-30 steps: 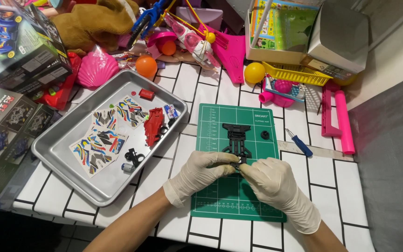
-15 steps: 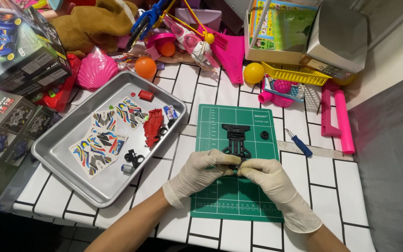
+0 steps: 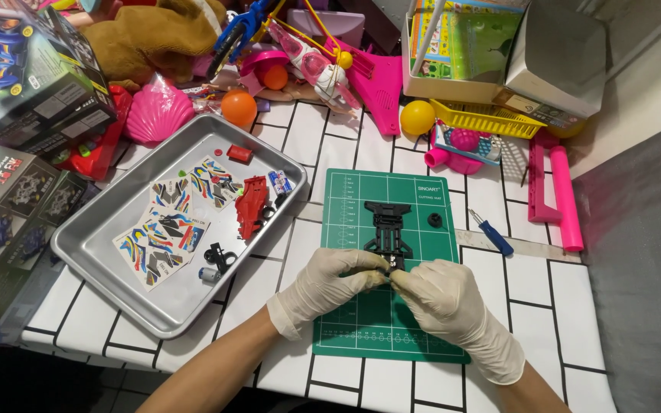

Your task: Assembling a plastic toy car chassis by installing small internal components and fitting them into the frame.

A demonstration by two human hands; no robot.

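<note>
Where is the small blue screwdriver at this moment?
In the head view, the blue screwdriver lies on the white tiled table, just right of the green cutting mat and left of the pink handle-shaped toy.

Black plastic chassis frame (image 3: 386, 229): flat, rectangular, openwork with crossbars and side tabs. Lies level on the green cutting mat (image 3: 361, 321), long axis running away from the person, in the mat's upper half. Near end sits at the gloved fingertips.

Small part, pinched where the left hand (image 3: 333, 281) and right hand (image 3: 444, 300) meet at the frame's near end: largely hidden by the fingers; shape and colour cannot be told.
</note>
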